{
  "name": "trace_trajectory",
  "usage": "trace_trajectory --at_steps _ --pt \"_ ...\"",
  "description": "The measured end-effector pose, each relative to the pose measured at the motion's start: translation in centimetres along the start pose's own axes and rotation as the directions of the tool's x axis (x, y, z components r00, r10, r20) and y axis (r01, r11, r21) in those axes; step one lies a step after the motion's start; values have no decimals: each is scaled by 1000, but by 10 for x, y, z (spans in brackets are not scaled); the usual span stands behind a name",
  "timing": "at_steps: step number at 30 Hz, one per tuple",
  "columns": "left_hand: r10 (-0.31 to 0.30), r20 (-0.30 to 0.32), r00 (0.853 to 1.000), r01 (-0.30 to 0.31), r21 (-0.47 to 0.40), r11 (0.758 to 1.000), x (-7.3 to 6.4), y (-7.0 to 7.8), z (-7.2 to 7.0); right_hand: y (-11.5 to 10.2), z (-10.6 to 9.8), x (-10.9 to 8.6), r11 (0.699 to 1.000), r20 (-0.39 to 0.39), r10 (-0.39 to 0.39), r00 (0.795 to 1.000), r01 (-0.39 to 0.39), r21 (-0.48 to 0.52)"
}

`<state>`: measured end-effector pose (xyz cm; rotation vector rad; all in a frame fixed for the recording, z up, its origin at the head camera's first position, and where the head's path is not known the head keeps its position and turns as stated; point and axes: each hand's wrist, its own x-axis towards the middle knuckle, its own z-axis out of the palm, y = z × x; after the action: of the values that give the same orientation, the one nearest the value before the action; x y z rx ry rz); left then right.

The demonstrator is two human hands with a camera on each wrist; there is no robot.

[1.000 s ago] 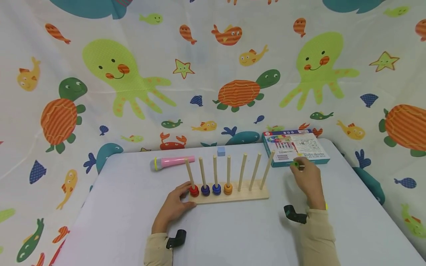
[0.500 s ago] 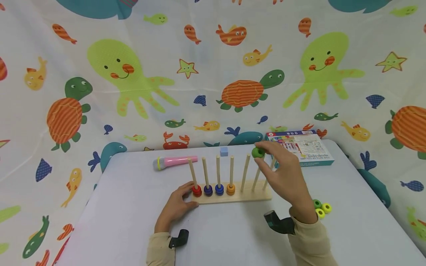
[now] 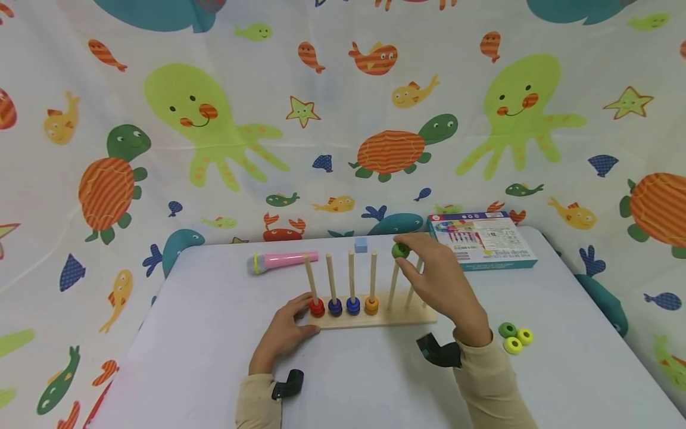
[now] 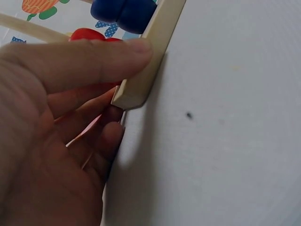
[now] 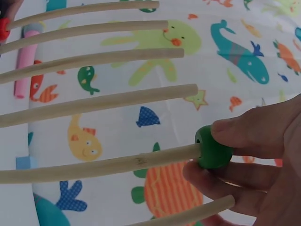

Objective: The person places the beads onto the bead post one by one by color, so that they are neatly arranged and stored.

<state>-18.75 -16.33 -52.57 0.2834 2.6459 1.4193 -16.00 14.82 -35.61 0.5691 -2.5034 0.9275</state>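
Note:
A wooden peg stand with several upright pegs sits on the table. Red, dark blue, blue and orange beads ring its four left pegs' bases. My left hand grips the stand's left end, thumb along the front edge in the left wrist view. My right hand pinches a green bead between thumb and fingers. In the right wrist view the bead's hole meets the tip of a bare peg; how far the tip goes in is hidden.
Loose green and yellow beads lie right of the stand. Behind stand a pink toy microphone, a small blue cube and a flat box. A patterned cloth hangs at the table's back edge.
My right hand has come from near the box, leftward across the stand, bringing the green bead to a peg top. My left hand keeps its hold on the stand's end.

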Motion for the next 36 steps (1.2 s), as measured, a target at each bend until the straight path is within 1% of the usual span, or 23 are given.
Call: trace_trajectory --at_steps 6,9,11,13,16,18,19,21,22,23,24,26,28,29,30,31,32,33,34,35,36 --pt "-1 0 1000 1 -2 1000 0 1 0 0 1 0 999 35 32 999 -31 -10" --pt "-2 1 1000 2 7 1000 1 1 2 -1 -3 -2 1000 33 27 999 -27 -15" --pt "-2 3 1000 2 8 1000 1 1 2 -1 -8 -6 1000 17 17 1000 -17 -17" --pt "0 8 1000 0 8 1000 2 1 2 0 -16 -11 1000 -21 7 1000 -7 -15" --pt "-6 7 1000 6 9 1000 1 2 2 5 -33 -24 1000 -113 7 994 -8 -1" --pt "-14 5 1000 14 11 1000 0 2 2 13 -46 -35 999 -190 43 981 -42 9" --pt "-16 3 1000 16 12 1000 -1 3 2 18 -53 -41 997 -225 81 971 -83 3" --pt "-16 4 1000 16 16 1000 -1 2 2 32 -66 -55 981 -282 182 942 -192 -6" --pt "-12 4 1000 12 17 1000 -2 2 2 40 -72 -61 964 -303 254 918 -267 0" --pt "-7 5 1000 6 17 1000 -1 2 2 48 -78 -68 938 -323 330 887 -348 3" --pt "-3 4 1000 3 18 1000 -1 1 2 57 -84 -75 902 -327 410 852 -432 5" --pt "11 3 1000 -12 20 1000 -1 1 2 76 -93 -89 812 -311 553 773 -584 -6" --pt "16 4 1000 -16 20 1000 -1 0 2 95 -101 -103 714 -267 666 697 -699 -45" --pt "15 3 1000 -15 17 1000 -1 0 2 104 -104 -109 674 -237 702 672 -734 -83" --pt "16 3 1000 -16 19 1000 -1 0 2 114 -106 -115 640 -194 733 652 -758 -127" --pt "15 2 1000 -15 17 1000 -1 0 2 123 -107 -120 617 -150 753 640 -767 -174" --pt "15 0 1000 -15 17 1000 -1 0 1 131 -108 -124 608 -93 767 635 -765 -212" --pt "10 -1 1000 -10 13 1000 -1 1 1 139 -107 -127 612 -32 770 638 -751 -249" --pt "17 -3 1000 -17 15 1000 -1 1 1 145 -106 -128 619 30 771 636 -737 -271" --pt "16 -3 1000 -16 10 1000 -1 1 1 151 -103 -129 630 91 768 634 -723 -285" --pt "17 0 1000 -17 12 1000 0 1 1 155 -100 -128 639 150 766 625 -712 -292"
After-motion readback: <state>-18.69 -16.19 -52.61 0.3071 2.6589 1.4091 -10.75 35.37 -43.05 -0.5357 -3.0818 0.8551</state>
